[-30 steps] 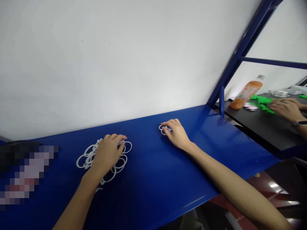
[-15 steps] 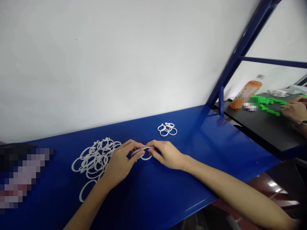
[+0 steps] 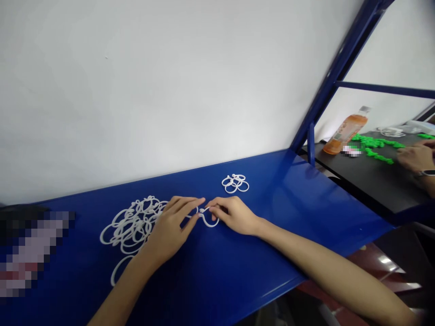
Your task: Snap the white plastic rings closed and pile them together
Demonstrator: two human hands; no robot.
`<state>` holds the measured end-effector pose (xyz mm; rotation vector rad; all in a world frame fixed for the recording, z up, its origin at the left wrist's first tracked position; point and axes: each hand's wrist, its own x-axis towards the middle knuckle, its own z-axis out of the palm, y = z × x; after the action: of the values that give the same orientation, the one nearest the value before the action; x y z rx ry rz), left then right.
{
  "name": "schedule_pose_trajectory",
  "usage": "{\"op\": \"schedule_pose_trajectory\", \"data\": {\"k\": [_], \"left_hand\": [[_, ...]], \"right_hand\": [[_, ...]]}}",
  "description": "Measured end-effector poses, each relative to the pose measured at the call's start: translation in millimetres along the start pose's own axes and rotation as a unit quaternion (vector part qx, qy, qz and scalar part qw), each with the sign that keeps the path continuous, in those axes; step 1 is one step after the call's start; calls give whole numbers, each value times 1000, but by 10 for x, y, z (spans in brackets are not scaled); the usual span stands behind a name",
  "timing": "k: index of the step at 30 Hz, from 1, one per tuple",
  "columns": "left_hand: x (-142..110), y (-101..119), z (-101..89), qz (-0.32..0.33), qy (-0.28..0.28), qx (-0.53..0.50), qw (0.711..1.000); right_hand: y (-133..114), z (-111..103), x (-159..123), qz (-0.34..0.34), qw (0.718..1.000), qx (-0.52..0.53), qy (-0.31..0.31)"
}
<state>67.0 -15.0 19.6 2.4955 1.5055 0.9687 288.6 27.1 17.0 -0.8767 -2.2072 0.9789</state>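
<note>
"What colour are the rings [image 3: 131, 224]?"
"White, every one. The table [image 3: 258, 253] is solid blue."
"And the frame [image 3: 330, 81]?"
"Darker blue. The wall [image 3: 170, 99] is plain pale grey."
"The desk [image 3: 367, 183]?"
"Black; its pieces [image 3: 375, 143] are green, the bottle [image 3: 350, 129] orange."

White ring [image 3: 211, 225] in right fingers [image 3: 219, 202]

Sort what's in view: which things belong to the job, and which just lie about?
Likely in the job:
white ring piece between left hand and right hand
white ring pile
small white ring cluster

Likely lying about:
bottle
white cable
green pieces near another person's hand
</note>
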Motion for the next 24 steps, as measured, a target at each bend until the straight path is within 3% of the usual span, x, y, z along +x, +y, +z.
{"op": "schedule_pose_trajectory", "data": {"k": [4, 8, 11, 17, 24], "left_hand": [[-7, 103, 17, 53, 8, -32, 998], [-9, 75, 31, 8, 28, -18, 999], [-14, 55, 23, -35, 26, -19, 999], [-9, 125, -35, -48, 37, -48, 997], [-9, 120, -11, 9, 98, 4, 995]], "right_hand": [[-12, 7, 8, 14, 996, 75, -50], [-2, -3, 24, -20, 999, 23, 42], [-3, -38, 23, -12, 995, 50, 90], [-69, -9, -28, -72, 994, 35, 72], [-109, 20, -71, -84, 995, 24, 51]]}}
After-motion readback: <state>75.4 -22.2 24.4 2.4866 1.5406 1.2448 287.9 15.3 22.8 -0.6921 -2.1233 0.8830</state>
